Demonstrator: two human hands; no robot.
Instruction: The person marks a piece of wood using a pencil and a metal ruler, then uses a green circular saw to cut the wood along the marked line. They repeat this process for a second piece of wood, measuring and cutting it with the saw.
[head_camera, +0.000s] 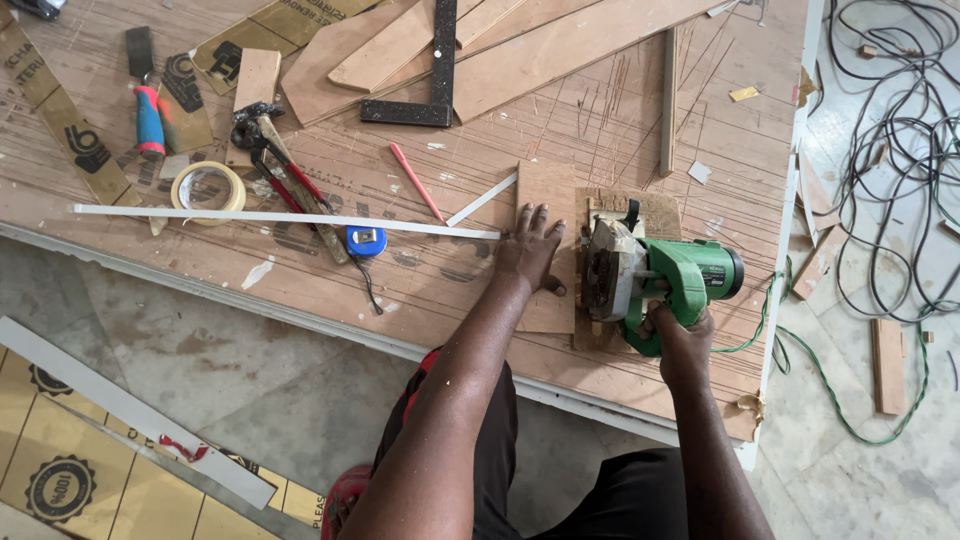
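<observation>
Plywood strip (545, 240) at centre frame lies pinned under our flat, open left hand (530, 250); our right hand (672, 325) grips the green circular saw (655, 275), whose blade could catch nearby fingers.

One saw (655, 280), one tape roll (208, 187), one pencil (416, 182), one square (432, 80), one tape measure (366, 241), two hands (530, 250).

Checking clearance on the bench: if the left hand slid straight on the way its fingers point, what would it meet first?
Likely nothing close: the left hand lies flat on the board, fingers pointing up the bench. Beyond the board's edge, bare bench, then the stacked planks.
</observation>
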